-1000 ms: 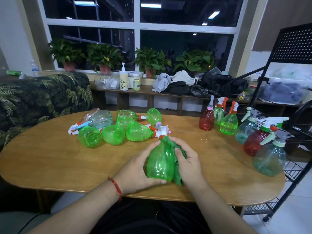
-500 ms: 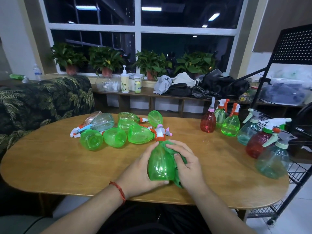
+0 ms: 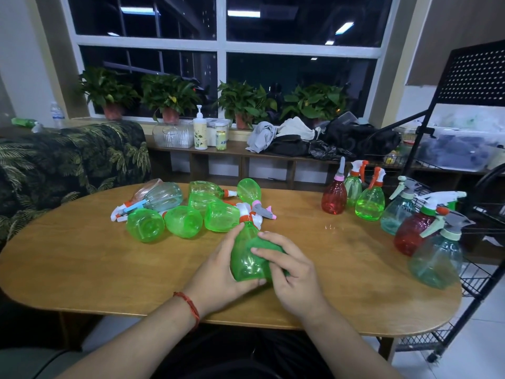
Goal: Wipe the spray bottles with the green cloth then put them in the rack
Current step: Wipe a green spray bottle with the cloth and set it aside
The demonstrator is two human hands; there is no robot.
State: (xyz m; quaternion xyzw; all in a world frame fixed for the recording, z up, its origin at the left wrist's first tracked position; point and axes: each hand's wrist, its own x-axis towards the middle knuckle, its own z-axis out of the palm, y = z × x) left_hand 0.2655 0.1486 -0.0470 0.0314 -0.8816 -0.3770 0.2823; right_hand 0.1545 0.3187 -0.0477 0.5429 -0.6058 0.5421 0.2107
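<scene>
Both bare forearms reached in over the near edge of the table (image 3: 82,269), meeting near its middle. The left hand (image 3: 218,274) cupped the green bottle (image 3: 246,259), thumb at its base, forefinger up by the neck. The right hand (image 3: 295,272) curled over the green cloth (image 3: 273,243), pressing it to the bottle's side.

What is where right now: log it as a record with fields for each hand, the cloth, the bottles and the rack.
left hand: grips the green bottle lying on the table
right hand: presses the green cloth against that bottle
lying bottles: heap behind the hands
standing bottles: upright group at the table's right end
rack: black, beside the table's right end
</scene>
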